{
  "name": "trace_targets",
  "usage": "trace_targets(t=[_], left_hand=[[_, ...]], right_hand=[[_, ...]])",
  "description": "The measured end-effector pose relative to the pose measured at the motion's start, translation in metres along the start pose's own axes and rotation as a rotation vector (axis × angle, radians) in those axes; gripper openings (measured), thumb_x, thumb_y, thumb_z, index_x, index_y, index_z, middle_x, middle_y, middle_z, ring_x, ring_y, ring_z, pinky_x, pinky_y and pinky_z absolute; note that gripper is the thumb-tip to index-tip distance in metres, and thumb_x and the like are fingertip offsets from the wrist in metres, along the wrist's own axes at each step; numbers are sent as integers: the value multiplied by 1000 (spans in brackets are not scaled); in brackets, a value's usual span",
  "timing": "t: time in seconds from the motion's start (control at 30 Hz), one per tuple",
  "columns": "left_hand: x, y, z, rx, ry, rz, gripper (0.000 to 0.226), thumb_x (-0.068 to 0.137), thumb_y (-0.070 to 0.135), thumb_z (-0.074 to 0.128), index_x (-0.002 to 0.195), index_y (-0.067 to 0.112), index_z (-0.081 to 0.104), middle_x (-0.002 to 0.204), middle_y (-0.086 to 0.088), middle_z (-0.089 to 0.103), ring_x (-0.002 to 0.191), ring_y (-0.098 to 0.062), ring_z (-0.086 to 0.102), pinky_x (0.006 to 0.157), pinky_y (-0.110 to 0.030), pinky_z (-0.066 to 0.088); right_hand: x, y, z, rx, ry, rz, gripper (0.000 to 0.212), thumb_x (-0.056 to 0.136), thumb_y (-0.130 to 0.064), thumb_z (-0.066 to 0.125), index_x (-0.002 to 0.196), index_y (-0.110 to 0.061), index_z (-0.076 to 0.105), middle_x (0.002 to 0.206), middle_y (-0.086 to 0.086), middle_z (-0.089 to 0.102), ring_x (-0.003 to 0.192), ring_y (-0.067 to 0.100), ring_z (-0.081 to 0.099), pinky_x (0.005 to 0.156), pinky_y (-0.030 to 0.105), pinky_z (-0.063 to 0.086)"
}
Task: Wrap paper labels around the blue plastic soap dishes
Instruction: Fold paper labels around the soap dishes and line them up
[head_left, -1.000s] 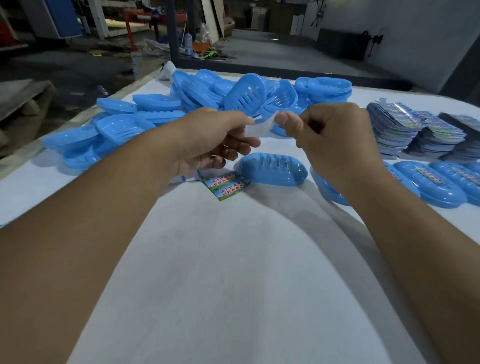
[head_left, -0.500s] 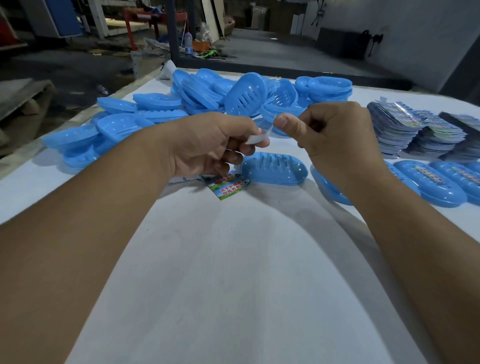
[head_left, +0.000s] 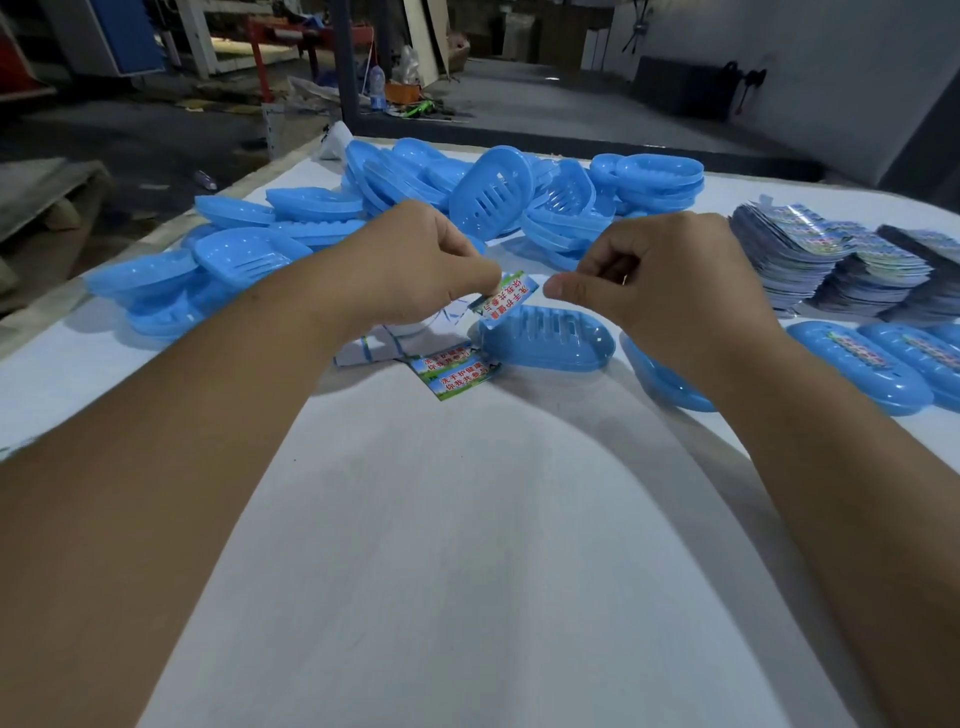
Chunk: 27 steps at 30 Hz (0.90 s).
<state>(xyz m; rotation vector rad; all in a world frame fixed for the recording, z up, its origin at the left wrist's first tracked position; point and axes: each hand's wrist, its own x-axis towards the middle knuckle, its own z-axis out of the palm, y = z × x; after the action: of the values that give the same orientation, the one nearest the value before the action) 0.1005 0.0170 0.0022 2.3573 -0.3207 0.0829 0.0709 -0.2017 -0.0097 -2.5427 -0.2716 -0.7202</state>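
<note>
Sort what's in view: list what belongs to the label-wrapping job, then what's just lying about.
Job: left hand pinching label; right hand; soap dish; unlabelled dishes; label stacks; labelled dishes.

Lying about: water bottle; orange box.

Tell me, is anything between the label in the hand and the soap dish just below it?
Nothing visible. The left hand pinches the paper label right above the blue soap dish, with only open air between. The right hand is beside it.

bare white table up front, dish heap behind, label stacks right
</note>
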Motion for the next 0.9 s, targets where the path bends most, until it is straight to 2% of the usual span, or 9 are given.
trace_targets(t=[0.07,0.1,0.17,0.33,0.43,0.6,0.77,0.9], left_hand=[[0,-1,1,22,15,55,16,80,32,73,70,20,77,48,12,55,44,0,45,44,-16,37],[0,-1,1,47,25,92,15,80,29,73,68,22,75,51,14,59,46,2,47,44,-12,37],[0,0,3,135,54,172,16,81,27,72,65,27,71,53,18,61,50,4,51,48,-12,36],[-3,2,6,251,89,365,10,83,28,68,73,30,70,65,10,62,59,6,52,54,-6,35],[-3,2,5,282,89,420,10,84,28,68,75,30,70,67,10,61,63,7,52,56,-5,35],[-2,1,4,294,74,443,10,86,29,69,76,32,70,68,13,60,65,8,51,55,-5,33],[0,0,5,238,101,394,9,85,32,73,76,31,74,64,13,61,61,9,52,54,-5,35],[2,-1,6,140,147,316,9,85,36,75,80,29,78,65,14,66,56,5,52,53,-8,35]], right_hand=[[0,1,0,-2,-10,-14,25,80,-50,81,70,-31,68,62,-18,62,59,-5,53,53,23,39],[0,1,1,39,3,-9,20,83,-45,79,73,-31,70,64,-19,64,58,-6,54,53,17,40],[0,-1,3,129,24,5,16,87,-37,75,75,-27,73,67,-19,67,58,-9,55,53,6,37],[-3,-8,10,188,-88,2,9,83,-34,78,77,-27,78,61,-18,65,50,-2,52,51,9,39],[-4,-8,11,194,-106,11,7,81,-31,80,77,-26,78,57,-20,62,49,-1,51,50,10,39],[-3,-8,10,198,-89,35,7,81,-30,80,76,-26,77,64,-14,68,50,-2,53,49,9,40],[-3,-9,10,208,-141,60,8,82,-27,76,75,-23,76,59,-13,64,49,0,49,51,12,40],[-2,-10,8,303,-147,120,14,83,-22,73,70,-17,73,50,-12,55,44,2,42,45,11,34]])
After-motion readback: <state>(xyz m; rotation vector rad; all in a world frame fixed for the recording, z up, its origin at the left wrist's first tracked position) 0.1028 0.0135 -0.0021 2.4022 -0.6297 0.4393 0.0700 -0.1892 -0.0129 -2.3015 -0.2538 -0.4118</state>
